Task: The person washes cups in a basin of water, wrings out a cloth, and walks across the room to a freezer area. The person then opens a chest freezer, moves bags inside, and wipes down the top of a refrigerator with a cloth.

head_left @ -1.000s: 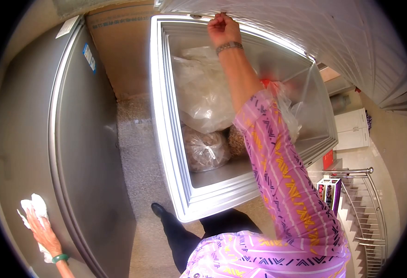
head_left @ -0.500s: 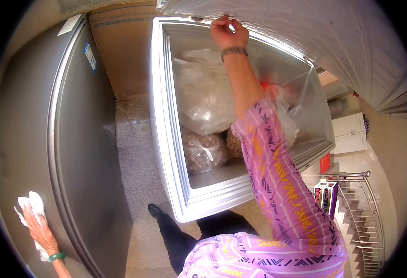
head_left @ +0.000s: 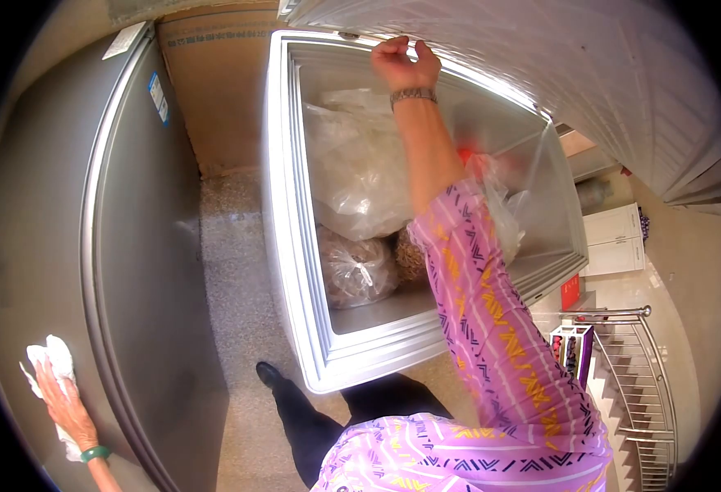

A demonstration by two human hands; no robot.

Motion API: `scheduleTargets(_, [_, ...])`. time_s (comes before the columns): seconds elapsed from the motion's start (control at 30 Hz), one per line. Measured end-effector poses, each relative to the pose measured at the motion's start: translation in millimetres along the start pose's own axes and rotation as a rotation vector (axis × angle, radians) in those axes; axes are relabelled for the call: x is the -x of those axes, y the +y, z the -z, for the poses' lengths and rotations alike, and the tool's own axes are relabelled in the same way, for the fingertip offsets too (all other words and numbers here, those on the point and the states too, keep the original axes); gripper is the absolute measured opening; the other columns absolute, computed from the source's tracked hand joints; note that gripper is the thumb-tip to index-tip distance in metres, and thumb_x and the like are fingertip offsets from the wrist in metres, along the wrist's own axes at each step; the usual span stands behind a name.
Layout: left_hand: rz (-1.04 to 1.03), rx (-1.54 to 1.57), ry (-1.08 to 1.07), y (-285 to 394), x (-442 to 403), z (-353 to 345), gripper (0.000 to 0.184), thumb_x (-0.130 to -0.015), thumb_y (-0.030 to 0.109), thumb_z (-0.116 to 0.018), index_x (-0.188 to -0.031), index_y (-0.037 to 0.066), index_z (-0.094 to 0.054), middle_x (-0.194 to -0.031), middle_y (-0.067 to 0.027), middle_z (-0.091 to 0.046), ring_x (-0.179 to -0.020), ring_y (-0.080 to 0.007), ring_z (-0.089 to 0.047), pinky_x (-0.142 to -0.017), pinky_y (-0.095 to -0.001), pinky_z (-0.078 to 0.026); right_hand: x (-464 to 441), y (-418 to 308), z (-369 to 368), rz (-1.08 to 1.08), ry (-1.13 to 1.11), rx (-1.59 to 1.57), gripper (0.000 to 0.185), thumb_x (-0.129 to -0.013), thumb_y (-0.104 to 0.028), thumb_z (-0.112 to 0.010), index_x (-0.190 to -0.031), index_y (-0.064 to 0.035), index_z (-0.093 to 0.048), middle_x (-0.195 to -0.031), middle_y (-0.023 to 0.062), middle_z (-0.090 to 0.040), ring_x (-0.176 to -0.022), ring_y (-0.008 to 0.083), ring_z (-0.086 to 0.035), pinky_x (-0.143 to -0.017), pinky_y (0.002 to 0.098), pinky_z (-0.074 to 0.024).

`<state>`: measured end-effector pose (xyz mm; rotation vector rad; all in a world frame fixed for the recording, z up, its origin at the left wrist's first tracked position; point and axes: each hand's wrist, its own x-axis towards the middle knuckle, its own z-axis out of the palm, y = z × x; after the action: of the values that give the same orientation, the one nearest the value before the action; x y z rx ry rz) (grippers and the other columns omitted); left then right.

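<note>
My left hand [head_left: 68, 410], with a green bangle, holds a bunched white cloth [head_left: 61, 358] under its fingers against the grey door [head_left: 32, 238] at the left. My right hand [head_left: 407, 64], with a metal wristband, is at the rear rim of an open chest freezer [head_left: 291, 246]. Its fingers are curled with a small gap beside the thumb; whatever they hold is hidden. Below my right forearm, the freezer holds a large clear plastic bag [head_left: 352, 172], a tied bag [head_left: 359, 271] of brownish contents and a red item [head_left: 475, 164] in clear plastic.
The raised freezer lid [head_left: 557, 74] fills the upper right. A cardboard sheet [head_left: 213, 98] stands behind, between the grey appliance and the freezer. At the right are a white cabinet [head_left: 613, 238], stairs with a metal railing [head_left: 647, 369] and a small rack [head_left: 572, 351].
My left hand and the cloth have shifted slightly left and down. My right hand has moved slightly down and right along the rear rim, its fingers less tightly bunched.
</note>
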<state>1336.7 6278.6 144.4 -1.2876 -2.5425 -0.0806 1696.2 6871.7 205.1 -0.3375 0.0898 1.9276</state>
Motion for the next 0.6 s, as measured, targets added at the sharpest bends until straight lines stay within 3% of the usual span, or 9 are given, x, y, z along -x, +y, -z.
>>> scheduleTargets(0.13, [-0.017, 0.002, 0.008, 0.0, -0.6, 0.5, 0.044, -0.091, 0.028, -0.033, -0.129, 0.009, -0.037, -0.135, -0.0123, -0.033, -0.126, -0.0286, -0.029, -0.102, -0.0377, -0.022, -4.9, -2.9, 14.4, -0.007, -0.062, 0.122, 0.017, -0.083, -0.022, -0.043, -0.075, -0.0079, -0.046, -0.063, -0.0015, -0.049, -0.051, 0.0111, -0.043, -0.051, 0.0294, -0.0363])
scheduleTargets(0.3, [-0.011, 0.000, 0.002, 3.3, -1.4, 2.8, 0.042, -0.091, 0.025, -0.033, -0.129, 0.008, -0.037, -0.135, -0.0119, -0.034, -0.126, -0.0278, -0.029, -0.102, -0.0365, -0.022, -8.4, -0.6, 12.4, 0.087, -0.163, 0.355, 0.008, -0.083, -0.010, -0.044, -0.079, -0.0059, -0.049, -0.064, -0.0001, -0.050, -0.052, 0.0093, -0.045, -0.050, 0.0253, -0.0377])
scheduleTargets(0.4, [-0.013, 0.011, 0.003, 3.9, -1.3, 2.9, 0.041, -0.091, 0.023, -0.034, -0.129, 0.007, -0.037, -0.135, -0.0114, -0.034, -0.126, -0.0270, -0.029, -0.102, -0.0354, -0.022, -9.4, 0.1, 8.5, 0.096, -0.136, 0.312, 0.006, -0.084, -0.005, -0.045, -0.081, -0.0052, -0.050, -0.064, 0.0007, -0.049, -0.053, 0.0085, -0.045, -0.049, 0.0235, -0.0382])
scheduleTargets(0.6, [0.002, -0.005, 0.003, 3.3, -2.5, 2.0, 0.040, -0.091, 0.020, -0.034, -0.128, 0.006, -0.037, -0.134, -0.0120, -0.035, -0.125, -0.0271, -0.030, -0.102, -0.0349, -0.023, -14.6, -0.9, 5.3, 0.075, -0.103, 0.251, 0.006, -0.085, -0.006, -0.046, -0.081, -0.0062, -0.050, -0.063, 0.0003, -0.048, -0.052, 0.0085, -0.045, -0.047, 0.0239, -0.0378])
